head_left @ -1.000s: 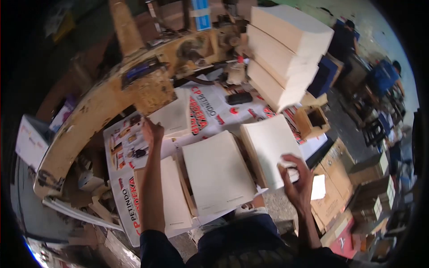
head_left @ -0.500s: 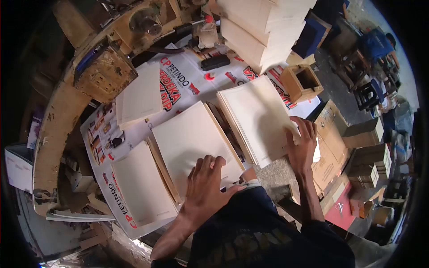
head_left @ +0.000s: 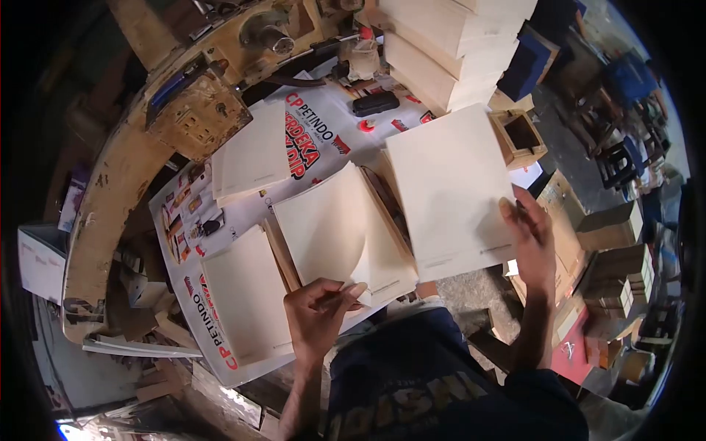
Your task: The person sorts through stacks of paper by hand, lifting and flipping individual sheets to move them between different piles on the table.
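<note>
My left hand (head_left: 320, 312) pinches the near edge of the top paper sheet on the middle paper stack (head_left: 390, 268). That sheet bends upward in a curve, and printed text shows on the page beneath. Over on the right, my right hand (head_left: 531, 239) grips the right edge of a cream paper sheet (head_left: 456, 187), thumb hidden behind it. This sheet covers most of the right-hand stack and looks raised off it. Another paper stack (head_left: 246, 301) lies at the left, and a smaller pile (head_left: 254, 158) sits farther back.
A printed banner (head_left: 323, 110) covers the table under the stacks. Tall paper piles (head_left: 448, 59) stand at the back, near a wooden box (head_left: 519, 134) and a black object (head_left: 375, 104). A worn machine frame (head_left: 110, 191) curves along the left. Cardboard boxes (head_left: 618, 275) are at the right.
My left hand has closed on the middle stack's top sheet and bent its near edge up. My right hand has raised a sheet from the right stack. The view has shifted slightly.
</note>
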`<state>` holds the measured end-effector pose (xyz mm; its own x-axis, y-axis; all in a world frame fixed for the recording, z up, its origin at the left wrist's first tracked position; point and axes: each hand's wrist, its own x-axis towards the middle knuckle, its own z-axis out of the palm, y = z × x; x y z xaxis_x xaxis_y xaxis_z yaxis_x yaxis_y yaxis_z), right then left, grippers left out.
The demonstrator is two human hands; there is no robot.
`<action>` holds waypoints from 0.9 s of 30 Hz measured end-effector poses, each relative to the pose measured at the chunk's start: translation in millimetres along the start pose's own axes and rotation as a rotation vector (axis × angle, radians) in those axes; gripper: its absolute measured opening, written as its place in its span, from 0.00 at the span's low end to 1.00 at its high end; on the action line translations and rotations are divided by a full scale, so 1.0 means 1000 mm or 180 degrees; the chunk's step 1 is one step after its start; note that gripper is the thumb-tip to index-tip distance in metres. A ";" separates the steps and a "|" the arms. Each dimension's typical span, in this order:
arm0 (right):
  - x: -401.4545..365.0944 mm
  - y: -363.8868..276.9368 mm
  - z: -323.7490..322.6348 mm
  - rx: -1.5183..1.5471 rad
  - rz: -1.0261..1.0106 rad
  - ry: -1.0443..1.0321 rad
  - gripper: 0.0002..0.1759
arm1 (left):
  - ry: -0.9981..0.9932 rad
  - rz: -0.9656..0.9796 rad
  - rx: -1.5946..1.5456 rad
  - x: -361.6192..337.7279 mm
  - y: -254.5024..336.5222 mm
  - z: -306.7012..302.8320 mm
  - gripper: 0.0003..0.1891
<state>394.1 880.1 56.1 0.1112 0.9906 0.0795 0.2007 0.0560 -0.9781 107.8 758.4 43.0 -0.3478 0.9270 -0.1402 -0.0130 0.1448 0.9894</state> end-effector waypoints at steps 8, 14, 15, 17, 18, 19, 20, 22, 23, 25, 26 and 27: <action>-0.037 0.000 0.084 0.0063 0.0020 -0.1183 0.17 | -0.0224 0.0171 -0.0021 -0.038 0.025 -0.054 0.38; -0.042 0.020 0.118 0.0576 0.0193 -0.1238 0.19 | -0.0471 0.0414 0.3460 -0.055 0.007 -0.099 0.29; -0.042 0.013 0.118 0.0367 0.0038 -0.1385 0.21 | -0.0445 0.0288 0.3180 -0.056 0.005 -0.105 0.24; -0.042 -0.008 0.115 -0.0110 -0.0436 -0.1743 0.26 | -0.0461 0.0314 0.2783 -0.057 -0.005 -0.125 0.22; -0.041 -0.007 0.117 -0.0123 -0.0478 -0.1845 0.26 | -0.0536 0.0386 0.2425 -0.058 -0.004 -0.129 0.20; -0.040 -0.004 0.117 -0.0363 -0.0451 -0.1864 0.26 | -0.0089 0.0304 0.2416 -0.063 0.002 -0.126 0.13; -0.039 -0.003 0.119 -0.0595 -0.0444 -0.1880 0.26 | 0.0046 0.0288 0.2386 -0.064 0.000 -0.127 0.13; -0.043 -0.003 0.122 -0.0250 -0.0193 -0.2178 0.23 | 0.0604 0.0114 0.1899 -0.068 -0.005 -0.132 0.09; -0.045 0.006 0.121 0.0278 0.0142 -0.2117 0.22 | 0.0864 0.0126 0.1727 -0.068 -0.005 -0.131 0.06; -0.047 -0.002 0.123 0.0883 0.0750 -0.2068 0.21 | 0.1139 -0.0034 0.1475 -0.073 -0.001 -0.137 0.07; -0.051 -0.006 0.125 0.0853 0.0729 -0.2129 0.21 | 0.1309 -0.0183 0.1259 -0.077 -0.001 -0.139 0.07; -0.058 -0.009 0.126 0.1077 0.0851 -0.1899 0.24 | 0.1700 -0.0115 0.0947 -0.081 -0.010 -0.143 0.08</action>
<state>263.0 838.0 35.6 -0.4538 0.8697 -0.1941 -0.0813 -0.2573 -0.9629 2.1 632.8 50.0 -0.7749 0.6293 -0.0589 0.2020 0.3348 0.9204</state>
